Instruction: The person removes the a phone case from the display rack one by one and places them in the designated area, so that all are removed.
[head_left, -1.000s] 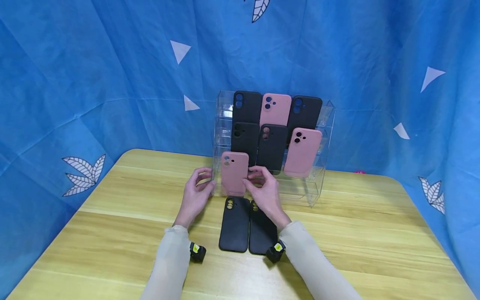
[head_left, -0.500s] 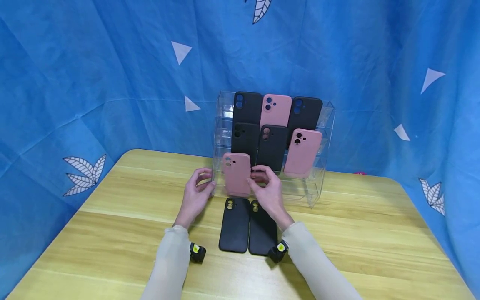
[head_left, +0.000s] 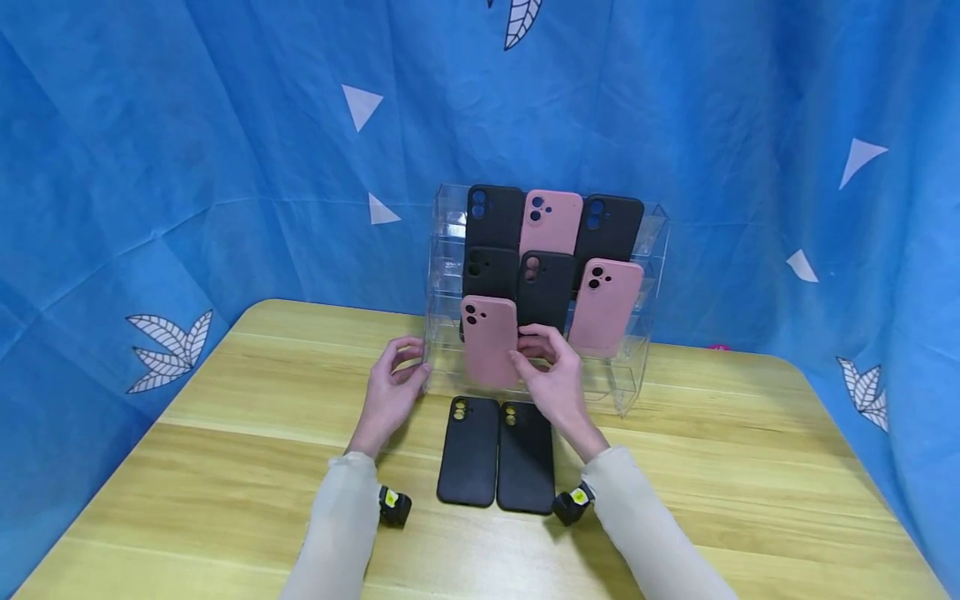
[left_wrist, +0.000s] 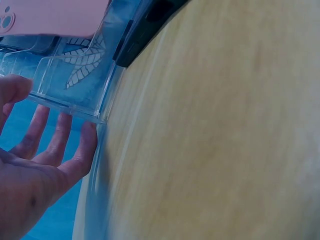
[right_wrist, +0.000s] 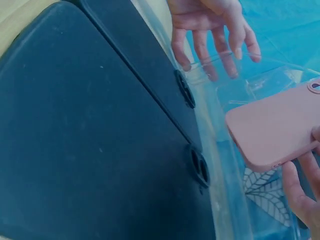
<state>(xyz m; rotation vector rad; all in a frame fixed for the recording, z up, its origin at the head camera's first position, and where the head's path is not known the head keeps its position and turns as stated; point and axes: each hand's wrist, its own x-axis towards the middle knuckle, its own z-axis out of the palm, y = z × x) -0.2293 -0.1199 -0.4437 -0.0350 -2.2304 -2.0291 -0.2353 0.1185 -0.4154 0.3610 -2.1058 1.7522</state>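
Shifted slightly right and up from half a second ago, a pink phone case (head_left: pixel 490 343) is upright before the left part of a clear tiered rack (head_left: pixel 651 300). On the left, a person's left hand (head_left: pixel 393 387) touches the rack's side, fingers bent; whether they grip cannot be told. Two black cases (head_left: pixel 468 450) lie nearer on the table (head_left: pixel 712 450). At right, the right hand (head_left: pixel 557 375) pinches the pink phone case's right edge. Six more cases (head_left: pixel 545 287) stand farther back in two rows.
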